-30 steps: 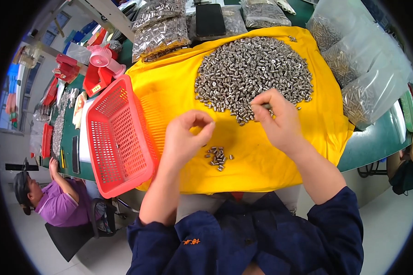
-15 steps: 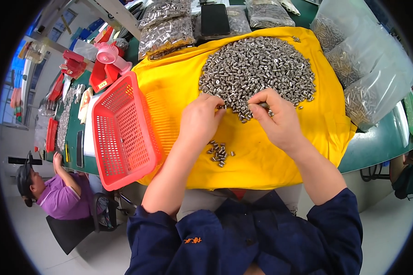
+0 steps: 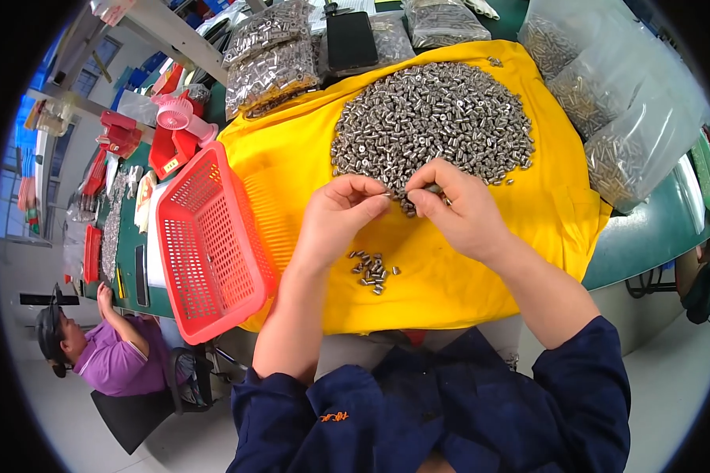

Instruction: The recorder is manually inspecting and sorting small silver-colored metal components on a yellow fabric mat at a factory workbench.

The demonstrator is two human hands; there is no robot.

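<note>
Fingertips of both the left hand [image 3: 335, 217] and right hand [image 3: 457, 209] pinch small metal pieces at the 6 o'clock edge of the big pile [image 3: 430, 118]; a small pile [image 3: 372, 270] lies below, red basket [image 3: 205, 244] at 9 o'clock.

Basket [image 3: 205, 244] left of cloth [image 3: 308, 165]; screw heap [image 3: 434, 118] on cloth.

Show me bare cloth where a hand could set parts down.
Free: yellow cloth between red basket and big pile; also near edge right of small pile. Crowded: pile's front, where left hand and right hand meet.
</note>
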